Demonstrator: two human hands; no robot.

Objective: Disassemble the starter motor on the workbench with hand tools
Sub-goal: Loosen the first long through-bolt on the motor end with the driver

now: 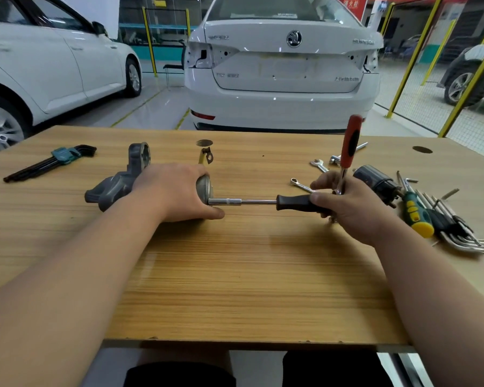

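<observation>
Bright, even overhead workshop lighting; only faint, soft shadows fall on the workbench [235, 275]. Specular glare streaks the polished floor [162, 104] and the boot lid of the white car [282, 88]. Wide-angle distortion bows the frame edges (the yellow posts [414, 57] lean outward). Background badge lettering is blurred; foreground sharp.

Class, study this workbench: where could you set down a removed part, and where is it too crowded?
Bare: the near workbench between both forearms; the back strip between the small bracket and the spanners; the left front below the hex key set. Crowded: the right edge, with black cylinder, screwdriver and loose hex keys.
</observation>
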